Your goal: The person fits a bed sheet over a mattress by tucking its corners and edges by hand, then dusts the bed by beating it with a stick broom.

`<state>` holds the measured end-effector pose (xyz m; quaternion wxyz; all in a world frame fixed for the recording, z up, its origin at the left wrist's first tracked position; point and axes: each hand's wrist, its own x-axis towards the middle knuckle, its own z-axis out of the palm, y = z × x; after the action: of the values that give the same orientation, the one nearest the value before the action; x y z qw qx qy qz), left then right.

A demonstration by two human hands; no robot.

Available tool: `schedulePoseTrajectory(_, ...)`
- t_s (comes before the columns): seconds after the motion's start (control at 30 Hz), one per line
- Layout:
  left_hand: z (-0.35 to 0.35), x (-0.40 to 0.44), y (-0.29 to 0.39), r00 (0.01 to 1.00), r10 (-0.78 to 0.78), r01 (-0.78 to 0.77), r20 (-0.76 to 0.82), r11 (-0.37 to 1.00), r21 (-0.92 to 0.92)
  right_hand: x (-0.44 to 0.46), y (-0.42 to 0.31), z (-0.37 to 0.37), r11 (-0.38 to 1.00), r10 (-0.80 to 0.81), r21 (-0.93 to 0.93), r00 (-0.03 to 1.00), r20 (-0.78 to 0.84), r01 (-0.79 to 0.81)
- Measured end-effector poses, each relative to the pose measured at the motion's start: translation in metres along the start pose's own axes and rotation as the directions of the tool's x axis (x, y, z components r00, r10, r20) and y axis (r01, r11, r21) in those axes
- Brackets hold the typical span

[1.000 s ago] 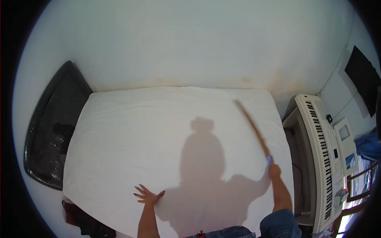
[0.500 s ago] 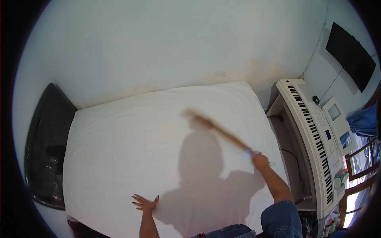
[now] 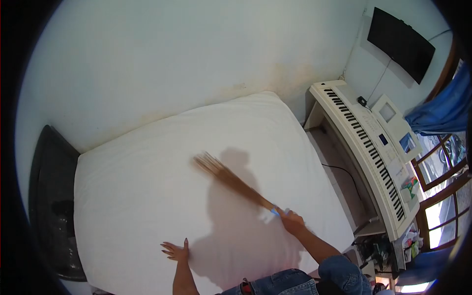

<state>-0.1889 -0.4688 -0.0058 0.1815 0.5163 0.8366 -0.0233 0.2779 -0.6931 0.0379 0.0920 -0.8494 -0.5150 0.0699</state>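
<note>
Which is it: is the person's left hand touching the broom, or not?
Apart. The head view shows a stretch of white sheet between the left hand and the broom.

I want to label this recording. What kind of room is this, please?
Probably a bedroom: a bed with a white sheet and dark headboard fills it, with a digital piano and wall-mounted television beyond.

broom (image 3: pixel 236 185) blurred at its tips, partly hidden by right hand (image 3: pixel 293 222)
</note>
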Motion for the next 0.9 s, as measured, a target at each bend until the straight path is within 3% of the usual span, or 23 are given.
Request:
schedulePoseTrajectory(0.07, 0.007, -0.007, -0.01, 0.99, 0.138, -0.138, 0.001, 0.99, 0.022, -0.036, 0.047, 0.03, 0.968, 0.099, -0.238, 0.994, 0.054, -0.084)
schedulePoseTrajectory(0.1, 0.002, -0.019, -0.018, 0.99, 0.14, -0.14, -0.002, 0.99, 0.025, -0.054, 0.06, 0.021, 0.919, 0.31, -0.263, 0.95, 0.028, -0.292)
schedulePoseTrajectory(0.17, -0.005, -0.055, -0.023, 0.917, 0.392, -0.397, 0.068, 0.914, 0.087, -0.087, 0.09, -0.012, 0.786, 0.618, -0.003, 0.785, 0.035, -0.619)
schedulePoseTrajectory(0.23, -0.003, -0.082, -0.032, 0.858, 0.502, -0.514, 0.113, 0.84, 0.175, -0.109, 0.119, -0.007, 0.685, 0.727, 0.133, 0.685, -0.054, -0.716)
schedulePoseTrajectory(0.3, -0.008, -0.099, -0.048, 0.813, 0.568, -0.582, 0.126, 0.795, 0.17, -0.117, 0.115, -0.001, 0.406, 0.853, 0.435, 0.504, 0.135, -0.804)
schedulePoseTrajectory(0.4, -0.003, -0.124, -0.065, 0.703, 0.702, -0.711, 0.113, 0.694, 0.108, -0.159, 0.034, 0.001, 0.723, 0.678, 0.353, 0.708, -0.197, -0.594)
schedulePoseTrajectory(0.53, -0.011, -0.131, -0.089, 0.578, 0.799, -0.816, 0.164, 0.565, 0.122, -0.229, -0.129, -0.027, 0.815, 0.526, 0.311, 0.85, -0.039, -0.49)
schedulePoseTrajectory(0.6, 0.004, -0.132, -0.103, 0.443, 0.887, -0.894, 0.131, 0.426, 0.142, -0.268, -0.147, -0.024, 0.84, 0.487, 0.264, 0.873, 0.021, -0.475)
schedulePoseTrajectory(0.67, 0.006, -0.135, -0.111, 0.365, 0.919, -0.929, 0.153, 0.348, 0.124, -0.315, -0.143, -0.009, 0.908, 0.412, -0.008, 0.888, 0.205, -0.42)
schedulePoseTrajectory(0.73, -0.019, -0.133, -0.138, 0.303, 0.936, -0.951, 0.181, 0.286, 0.114, -0.383, -0.136, 0.0, 0.725, 0.65, 0.089, 0.72, 0.242, -0.683)
schedulePoseTrajectory(0.8, -0.015, -0.138, -0.146, 0.188, 0.959, -0.982, 0.213, 0.177, 0.073, -0.438, -0.11, 0.01, 0.495, 0.851, 0.382, 0.524, -0.031, -0.781)
schedulePoseTrajectory(0.87, -0.013, -0.143, -0.16, 0.146, 0.959, -0.989, 0.242, 0.136, 0.055, -0.464, -0.083, 0.019, 0.36, 0.931, 0.317, 0.361, -0.06, -0.877)
schedulePoseTrajectory(0.9, -0.012, -0.144, -0.167, 0.097, 0.959, -0.995, 0.266, 0.091, 0.034, -0.464, -0.087, 0.016, 0.365, 0.929, 0.319, 0.367, -0.056, -0.875)
